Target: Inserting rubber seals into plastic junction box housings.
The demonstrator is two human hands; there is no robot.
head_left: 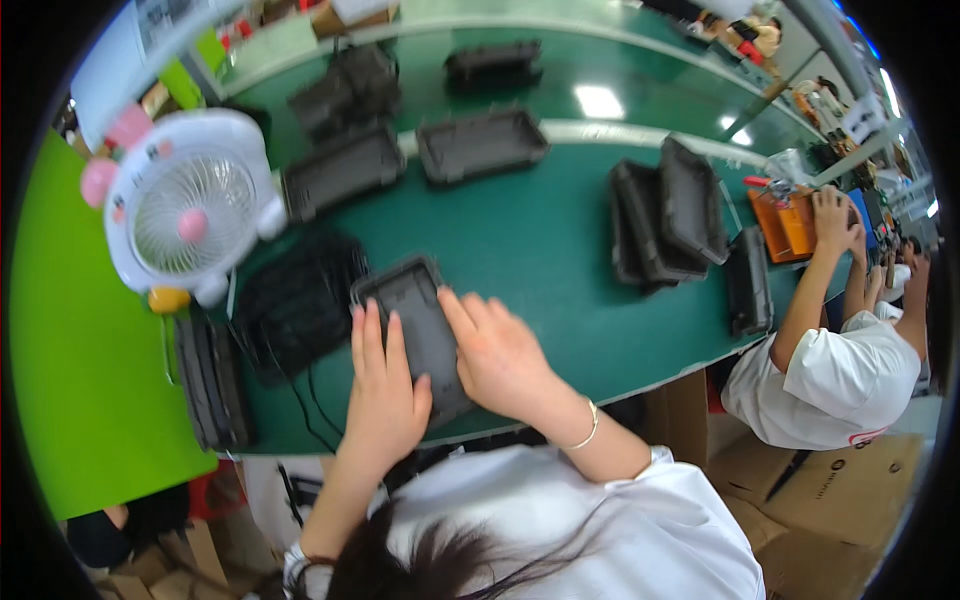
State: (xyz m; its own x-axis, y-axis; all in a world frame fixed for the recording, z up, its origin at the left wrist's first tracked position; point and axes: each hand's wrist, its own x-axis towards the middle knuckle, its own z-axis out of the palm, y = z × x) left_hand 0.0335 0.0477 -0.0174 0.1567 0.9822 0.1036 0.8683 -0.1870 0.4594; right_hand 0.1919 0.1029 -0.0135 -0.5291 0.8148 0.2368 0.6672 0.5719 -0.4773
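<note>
A dark grey, shallow rectangular plastic case shell (425, 320) lies on the green table in front of me, its hollow side up. My left hand (385, 390) grips its left side, fingers along the rim and thumb over the inside. On the opposite side, my right hand (497, 355) grips the right rim, its fingers pointing toward the far end. Both wrists come in from the lower edge. The parts of the rim under my fingers are hidden.
Black bundled material with cords (300, 295) lies left of the shell. Beyond stands a white and pink fan (190, 215). More dark shells (483, 150) sit at the back, with stacked ones (650, 220) to the right. A co-worker in white (840, 380) handles something beside an orange bin (782, 225).
</note>
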